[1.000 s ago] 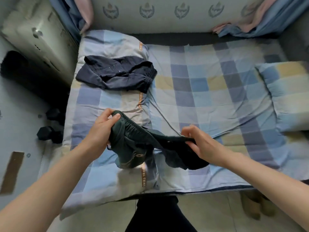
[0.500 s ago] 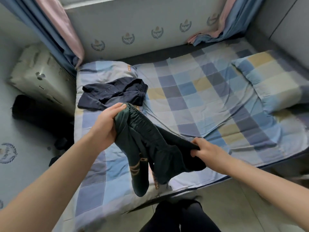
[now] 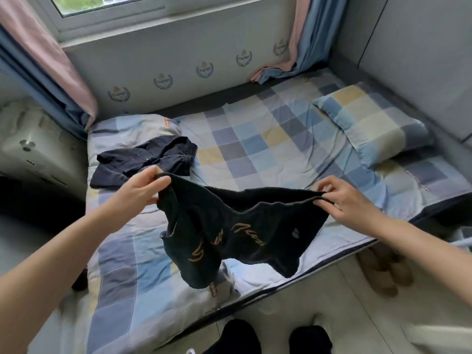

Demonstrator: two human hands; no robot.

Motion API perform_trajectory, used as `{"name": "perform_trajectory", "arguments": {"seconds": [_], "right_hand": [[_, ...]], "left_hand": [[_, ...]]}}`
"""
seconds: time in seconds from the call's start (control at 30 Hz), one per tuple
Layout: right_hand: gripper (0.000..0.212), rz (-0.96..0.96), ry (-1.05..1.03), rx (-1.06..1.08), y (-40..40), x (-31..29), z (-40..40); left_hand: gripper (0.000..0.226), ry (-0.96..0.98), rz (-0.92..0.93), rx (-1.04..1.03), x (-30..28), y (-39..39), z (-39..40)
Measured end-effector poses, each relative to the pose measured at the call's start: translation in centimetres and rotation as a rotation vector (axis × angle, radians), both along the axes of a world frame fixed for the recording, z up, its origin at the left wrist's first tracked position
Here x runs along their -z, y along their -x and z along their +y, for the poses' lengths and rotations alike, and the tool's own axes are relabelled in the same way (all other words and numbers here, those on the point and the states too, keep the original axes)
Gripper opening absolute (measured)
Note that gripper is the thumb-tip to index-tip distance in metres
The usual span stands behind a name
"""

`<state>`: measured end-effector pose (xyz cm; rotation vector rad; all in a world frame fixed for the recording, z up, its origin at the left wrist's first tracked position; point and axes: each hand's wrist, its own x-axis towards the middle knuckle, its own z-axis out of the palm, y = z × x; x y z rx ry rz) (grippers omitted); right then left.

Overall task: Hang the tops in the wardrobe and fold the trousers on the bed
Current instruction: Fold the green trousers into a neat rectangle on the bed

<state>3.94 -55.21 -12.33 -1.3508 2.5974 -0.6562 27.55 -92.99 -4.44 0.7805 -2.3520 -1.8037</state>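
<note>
A pair of dark green trousers [image 3: 237,233] with gold lettering hangs in the air above the near edge of the bed [image 3: 268,139]. My left hand [image 3: 139,189] pinches one end of the elastic waistband and my right hand [image 3: 343,198] pinches the other end, stretching it wide. The legs dangle below, crumpled. A second dark navy garment [image 3: 143,160] lies loosely folded on the checked sheet, behind my left hand.
A checked pillow [image 3: 370,123] lies at the right end of the bed. A white appliance [image 3: 33,149] stands left of the bed. Curtains [image 3: 43,62] hang beside a window. Slippers [image 3: 383,272] sit on the floor under the bed's right edge.
Both hands have lifted the trousers off the bed and pulled apart, spreading the waistband. My view has tilted up, showing the window.
</note>
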Motion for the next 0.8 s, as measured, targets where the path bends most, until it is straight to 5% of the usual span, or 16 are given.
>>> {"name": "perform_trajectory", "arguments": {"seconds": [0.17,0.27,0.43,0.57,0.8], "right_hand": [[0.009,0.027,0.004,-0.044,5.6,-3.6,6.9],[0.008,0.084,-0.044,-0.114,8.6,-4.9,11.5],[0.006,0.217,-0.153,-0.209,12.3,-5.5,17.1],[0.012,0.154,-0.205,-0.118,15.2,-5.7,19.5],[0.026,-0.148,0.017,0.108,17.3,-4.1,17.5]], "left_hand": [[0.033,1.047,-0.077,0.559,2.1,2.0,5.7],[0.040,1.373,0.071,0.944,3.8,3.8,9.8],[0.011,1.281,0.038,0.923,5.3,7.8,14.3],[0.023,1.062,-0.111,0.532,5.4,10.3,16.5],[0.033,0.511,-0.020,-0.119,6.8,13.7,18.2]]}}
